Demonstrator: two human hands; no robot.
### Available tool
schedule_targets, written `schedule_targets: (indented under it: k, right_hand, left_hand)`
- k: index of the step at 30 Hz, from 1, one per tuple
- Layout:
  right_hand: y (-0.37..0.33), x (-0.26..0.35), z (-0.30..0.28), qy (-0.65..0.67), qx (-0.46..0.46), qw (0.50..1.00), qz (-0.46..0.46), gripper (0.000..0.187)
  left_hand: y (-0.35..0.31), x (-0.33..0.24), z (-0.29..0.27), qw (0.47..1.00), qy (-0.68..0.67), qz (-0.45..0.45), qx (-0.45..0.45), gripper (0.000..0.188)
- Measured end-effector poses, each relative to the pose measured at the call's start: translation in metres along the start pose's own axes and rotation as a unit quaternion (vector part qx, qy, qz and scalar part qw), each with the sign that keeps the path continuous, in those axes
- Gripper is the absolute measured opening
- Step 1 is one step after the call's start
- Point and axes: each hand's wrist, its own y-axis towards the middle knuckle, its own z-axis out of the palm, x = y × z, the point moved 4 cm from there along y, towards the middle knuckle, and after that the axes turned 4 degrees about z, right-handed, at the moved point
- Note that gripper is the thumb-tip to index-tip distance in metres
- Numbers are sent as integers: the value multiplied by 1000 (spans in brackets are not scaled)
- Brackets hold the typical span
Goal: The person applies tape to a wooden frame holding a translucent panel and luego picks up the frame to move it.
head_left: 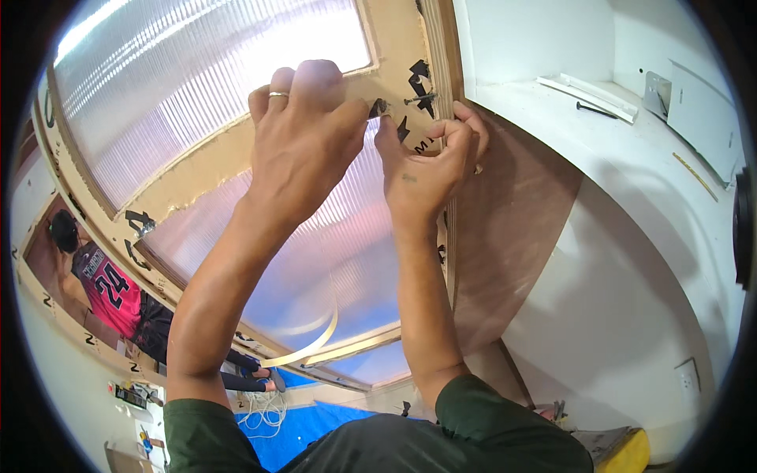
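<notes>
Both my hands are raised to a wooden frame [394, 39] with ribbed translucent panels [197, 87]. My left hand [303, 138], with a ring on one finger, is closed, its thumb and forefinger pinched at a small dark piece [379, 107]. Close beside it, my right hand [430, 169] is also closed, thumb tip near that same piece. Whether the dark piece is loose or part of the frame's black lettering, I cannot tell. A screw [420, 99] sticks out of the frame just above my right hand. From below my left hand a thin cream strip [330, 329] hangs in a curve.
On the white shelf [536, 55] at right lie a white channel piece [587, 96], a dark screw [597, 109] and a gold drill bit [694, 175]. A person [110, 276] in a pink and black jersey stands at far left. Blue sheeting [303, 422] and white cable [264, 414] lie below.
</notes>
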Motion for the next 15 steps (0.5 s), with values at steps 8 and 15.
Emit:
schedule_targets:
  k: [8,15]
  right_hand:
    - [7,-4,-4,-21,15,1000,-5,54]
    - [1,-4,-4,-18,24,999,-11,61]
  left_hand:
    - [4,10,-9,995,-83,-28,38,26]
    - [-4,7,-3,998,-60,-37,2,31]
